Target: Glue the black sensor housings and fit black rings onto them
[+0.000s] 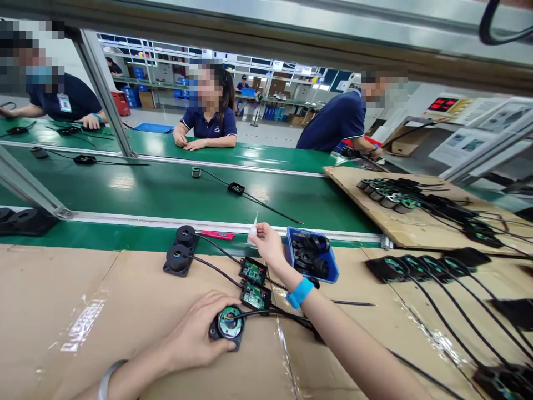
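My left hand (197, 330) grips a round black housing (237, 340) with a ring-shaped green circuit board (228, 328) inside and a black cable running off to the right. Raised beyond it, my right hand (270, 244) pinches a small white bottle (252, 235) with a thin pointed tip facing up; the fingers partly cover it. Between the hands lie two black boxes with green boards, an upper box (253, 270) and a lower box (255, 296). Their cables lead left to two black round housings, a near one (177, 258) and a far one (186, 235).
A blue bin (336, 273) of black parts stands right of my right hand. A red-handled tool (216, 235) lies at the cardboard's (125, 300) far edge. Cabled housings (420, 266) line the right side. Beyond the green conveyor (175, 191), co-workers sit and stand; a metal post (104, 91) rises left.
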`<state>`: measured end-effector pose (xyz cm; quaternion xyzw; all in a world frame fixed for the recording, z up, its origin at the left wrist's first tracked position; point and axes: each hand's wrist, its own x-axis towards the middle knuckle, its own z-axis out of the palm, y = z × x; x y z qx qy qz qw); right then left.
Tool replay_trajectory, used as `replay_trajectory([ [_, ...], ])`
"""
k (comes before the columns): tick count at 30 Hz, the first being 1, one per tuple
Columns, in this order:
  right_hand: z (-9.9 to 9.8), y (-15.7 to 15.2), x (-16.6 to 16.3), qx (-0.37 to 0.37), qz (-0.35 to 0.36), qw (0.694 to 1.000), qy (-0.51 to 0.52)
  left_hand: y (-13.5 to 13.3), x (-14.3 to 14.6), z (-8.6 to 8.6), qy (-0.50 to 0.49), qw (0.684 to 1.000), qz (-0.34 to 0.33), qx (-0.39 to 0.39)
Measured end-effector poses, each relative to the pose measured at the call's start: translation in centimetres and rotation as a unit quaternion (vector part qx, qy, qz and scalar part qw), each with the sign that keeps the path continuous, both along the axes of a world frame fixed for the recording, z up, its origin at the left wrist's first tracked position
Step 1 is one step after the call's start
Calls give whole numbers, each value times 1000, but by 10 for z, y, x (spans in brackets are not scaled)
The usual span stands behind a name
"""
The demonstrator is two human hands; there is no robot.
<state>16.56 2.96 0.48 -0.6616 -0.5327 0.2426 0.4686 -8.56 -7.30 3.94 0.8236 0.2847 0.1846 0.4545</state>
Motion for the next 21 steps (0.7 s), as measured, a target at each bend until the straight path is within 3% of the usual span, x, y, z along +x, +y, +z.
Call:
replay_trajectory([
  [5,-10,12,-4,-30,-7,997,-65,-7,12,-11,22,994,95,39],
  [9,8,-10,4,-21,9,991,-129,-11,14,-21,10,990,104,95],
  [15,54,-90,82,-35,15,959,-280,-9,8,-30,-2,990,96,106],
  [18,56,-118,124,-64,9,940,-336,-7,5,-26,-10,994,82,73],
  [21,45,-130,142,-62,18,927,-370,-3,3,-15,-30,996,67,43],
])
